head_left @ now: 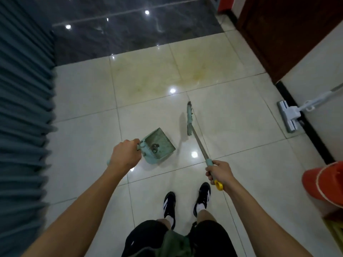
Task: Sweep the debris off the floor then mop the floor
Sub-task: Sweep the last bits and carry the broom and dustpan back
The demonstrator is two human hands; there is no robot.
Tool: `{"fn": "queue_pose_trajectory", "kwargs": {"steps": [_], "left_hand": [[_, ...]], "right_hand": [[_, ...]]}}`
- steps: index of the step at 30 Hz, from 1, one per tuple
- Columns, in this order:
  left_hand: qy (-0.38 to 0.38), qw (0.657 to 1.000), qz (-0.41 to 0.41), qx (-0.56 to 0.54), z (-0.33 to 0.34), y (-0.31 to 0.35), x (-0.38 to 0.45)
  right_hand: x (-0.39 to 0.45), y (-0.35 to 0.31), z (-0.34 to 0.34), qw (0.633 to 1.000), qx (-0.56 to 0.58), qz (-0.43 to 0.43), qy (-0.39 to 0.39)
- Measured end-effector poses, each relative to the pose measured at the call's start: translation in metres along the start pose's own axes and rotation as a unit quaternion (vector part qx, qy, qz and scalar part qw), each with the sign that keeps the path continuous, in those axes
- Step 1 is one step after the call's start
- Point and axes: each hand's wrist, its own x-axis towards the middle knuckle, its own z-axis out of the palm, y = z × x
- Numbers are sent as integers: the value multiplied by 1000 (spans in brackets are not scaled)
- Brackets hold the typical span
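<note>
Pale glossy tiles [232, 112] carry everything here, and nearest on them stand the person's two shoes [187, 201], toes pointing up the floor. Just beyond, the right hand [220, 172] has its fingers curled tight round the upper end of the broom [198, 138], close to the yellow loop at its tip; the shaft slants away and the head hangs just above or barely on the tiles, which of the two I cannot tell. The left hand [125, 154] grips the handle of the dustpan [157, 145], fingers wrapped under it and mostly hidden behind the knuckles. The pan sits to the left of the broom head, apart from it, with a small dark clump of debris [155, 147] near its toothed back edge. The sweeping looks close to done. The risk now is in carrying: if the pan tips forward toward its open lip, the clump would slide back onto the tiles. A swing of the broom could also knock the pan. Farther right, against the wall, leans the mop [291, 114], untouched, with a red bucket [321, 180] at the right edge. A yellowish stain [167, 71] lies farther up the tiles, before the dark floor begins.
</note>
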Motion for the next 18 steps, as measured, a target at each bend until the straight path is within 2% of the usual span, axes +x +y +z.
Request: {"fn": "queue_pose_trajectory", "kwargs": {"steps": [8, 14, 18], "left_hand": [[-21, 995, -98, 0, 21, -25, -27], [-32, 989, -142, -7, 39, -20, -36], [-39, 988, -151, -11, 51, -13, -38]], "right_hand": [[36, -30, 52, 995, -45, 12, -92], [72, -37, 73, 982, 1, 46, -184], [90, -32, 82, 977, 20, 77, -200]]}}
